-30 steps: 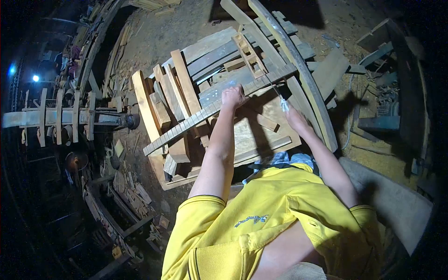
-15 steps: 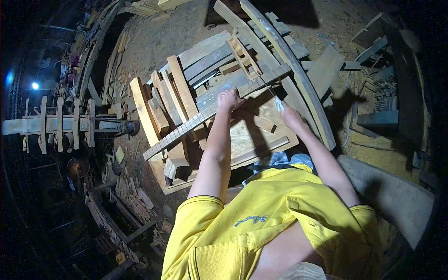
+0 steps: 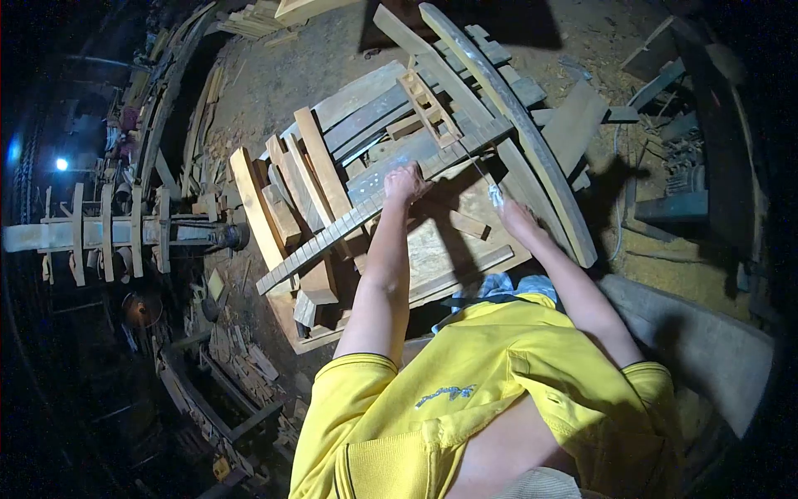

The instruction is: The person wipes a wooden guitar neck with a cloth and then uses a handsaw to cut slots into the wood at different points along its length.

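A long wooden strip (image 3: 320,244) marked with many cross lines lies diagonally over the workbench. My left hand (image 3: 405,180) is closed on the strip near its middle, fingers curled over the far edge. In my right hand (image 3: 519,220) is a slim hand tool (image 3: 495,195) with a whitish, wrapped-looking handle. Its thin, dark blade runs up to the strip's right part, right at the edge. The blade's exact kind is too small to make out. Just beyond that contact rests a small slotted wooden frame (image 3: 430,108).
Several loose boards (image 3: 320,158) lean across the bench on the left. A short wood block (image 3: 470,224) sits on the plywood top (image 3: 432,258). A long curved beam (image 3: 532,133) borders the right side. Scrap wood litters the floor, and a slatted wooden piece (image 3: 108,233) stands far left.
My right hand has drawn the tool slightly back toward my body. The left hand keeps its hold on the strip. The whole view has shifted a little.
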Motion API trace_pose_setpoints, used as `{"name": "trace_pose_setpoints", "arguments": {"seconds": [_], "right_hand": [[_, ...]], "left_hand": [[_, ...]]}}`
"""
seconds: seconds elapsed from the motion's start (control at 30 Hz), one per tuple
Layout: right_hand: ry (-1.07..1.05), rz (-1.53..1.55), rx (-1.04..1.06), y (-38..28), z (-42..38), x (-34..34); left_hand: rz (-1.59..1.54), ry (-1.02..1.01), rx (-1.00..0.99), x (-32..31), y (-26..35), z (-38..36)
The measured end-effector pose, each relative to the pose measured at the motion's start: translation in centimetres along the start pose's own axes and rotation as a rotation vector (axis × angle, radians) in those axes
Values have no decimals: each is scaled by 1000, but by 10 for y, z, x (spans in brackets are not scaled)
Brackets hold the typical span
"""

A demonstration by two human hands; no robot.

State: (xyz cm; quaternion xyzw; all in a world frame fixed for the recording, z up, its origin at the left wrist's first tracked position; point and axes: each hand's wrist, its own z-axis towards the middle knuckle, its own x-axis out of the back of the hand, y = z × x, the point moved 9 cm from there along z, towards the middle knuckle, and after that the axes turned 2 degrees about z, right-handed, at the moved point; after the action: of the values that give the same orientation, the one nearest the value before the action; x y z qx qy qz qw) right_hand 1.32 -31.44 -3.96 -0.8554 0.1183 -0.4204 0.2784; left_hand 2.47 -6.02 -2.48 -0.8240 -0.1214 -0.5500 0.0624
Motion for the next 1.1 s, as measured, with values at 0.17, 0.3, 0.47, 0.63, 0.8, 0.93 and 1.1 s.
{"name": "trace_pose_setpoints", "arguments": {"seconds": [0.17, 0.3, 0.47, 0.63, 0.8, 0.93, 1.1], "right_hand": [[7, 47, -20, 3, -7, 5], [34, 26, 5, 8, 2, -2], [-15, 50, -9, -27, 40, 10], [27, 103, -16, -25, 2, 20], [54, 25, 23, -21, 18, 14], [107, -1, 47, -36, 63, 10], [82, 29, 11, -1, 27, -2]], "left_hand": [[30, 25, -14, -5, -3, 5], [33, 38, -27, 2, 1, -1], [23, 53, -14, -1, 0, -1], [15, 78, 6, 0, -3, -1], [25, 46, -18, -7, -4, 2], [9, 62, -28, 1, 0, -1], [1, 82, -9, -14, -7, 9]]}}
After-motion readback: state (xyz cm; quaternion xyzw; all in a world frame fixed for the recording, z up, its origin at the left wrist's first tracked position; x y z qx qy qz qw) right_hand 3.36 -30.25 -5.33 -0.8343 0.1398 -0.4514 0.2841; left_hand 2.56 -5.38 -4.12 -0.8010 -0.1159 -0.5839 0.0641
